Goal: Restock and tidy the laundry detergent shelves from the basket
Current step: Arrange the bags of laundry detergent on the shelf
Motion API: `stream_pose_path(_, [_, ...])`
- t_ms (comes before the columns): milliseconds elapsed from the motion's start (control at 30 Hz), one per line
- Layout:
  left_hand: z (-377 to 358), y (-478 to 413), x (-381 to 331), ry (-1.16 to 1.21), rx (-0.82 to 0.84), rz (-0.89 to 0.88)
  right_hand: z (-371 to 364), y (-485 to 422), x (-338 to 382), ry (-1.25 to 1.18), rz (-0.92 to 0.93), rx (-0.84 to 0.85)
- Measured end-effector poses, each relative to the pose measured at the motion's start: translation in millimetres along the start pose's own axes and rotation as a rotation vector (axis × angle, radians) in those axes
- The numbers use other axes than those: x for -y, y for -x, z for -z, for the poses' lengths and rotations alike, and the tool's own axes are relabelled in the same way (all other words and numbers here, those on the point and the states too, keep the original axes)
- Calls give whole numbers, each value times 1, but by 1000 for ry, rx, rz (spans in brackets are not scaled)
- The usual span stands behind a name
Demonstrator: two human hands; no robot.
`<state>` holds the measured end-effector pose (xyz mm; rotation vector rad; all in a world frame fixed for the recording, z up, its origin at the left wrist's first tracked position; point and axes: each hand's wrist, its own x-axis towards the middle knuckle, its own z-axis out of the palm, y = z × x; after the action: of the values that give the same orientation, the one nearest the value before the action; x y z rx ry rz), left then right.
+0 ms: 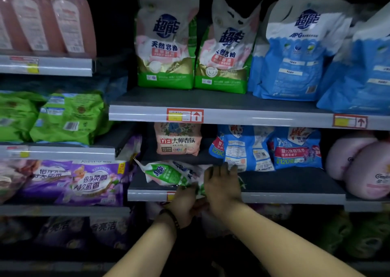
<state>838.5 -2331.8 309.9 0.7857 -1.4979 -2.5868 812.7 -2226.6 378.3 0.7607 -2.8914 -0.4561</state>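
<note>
A green-and-white detergent bag (pixel 168 174) lay just in front of a pink floral bag (pixel 178 138); left hand (pixel 184 200) curled round its near edge, right hand (pixel 221 184) rested on top, fingers straight, slightly apart

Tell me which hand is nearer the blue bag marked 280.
Right. The right hand reaches just below the blue bag; the left hand, gripping the green bag, sits lower and further left.

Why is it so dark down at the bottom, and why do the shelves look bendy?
Head view: the upper bags are lit, while the picture's bottom sinks into shadow; the wide lens bows the shelf edge; the pink bottles at the left look smeared.
</note>
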Motion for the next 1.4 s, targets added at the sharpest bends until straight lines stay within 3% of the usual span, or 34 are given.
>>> stream_pose_path(133, [3,20,-6,-256,18,14,-2,-14,7,81,28,-24])
stream_pose_path(300, [27,34,-14,-387,203,80,5,-16,-15,-48,57,-75])
stream_pose_path(367, [37,39,-12,-366,230,90,13,-17,-21,-112,50,-97])
stream_pose_path(533, [59,50,-4,-308,119,134,33,-10,-38,-222,29,-216])
stream_pose_path(767, [46,47,-10,-39,153,81,71,14,-57,-445,6,-226])
stream_pose_path(833, [30,46,-9,69,115,12,88,24,-56,-377,38,-289])
stream_pose_path(933, [2,62,-17,165,-152,-184,107,37,-57,-279,51,-513])
stream_pose_path(1067, [-15,92,-36,249,-73,-247,134,54,-71,-293,46,-685])
stream_pose_path(1200, [-15,120,-66,259,209,-382,165,67,-88,-568,-9,-610])
stream_pose_path(1400, [-31,136,-140,138,47,-723,190,52,-112,-1167,-69,-529])
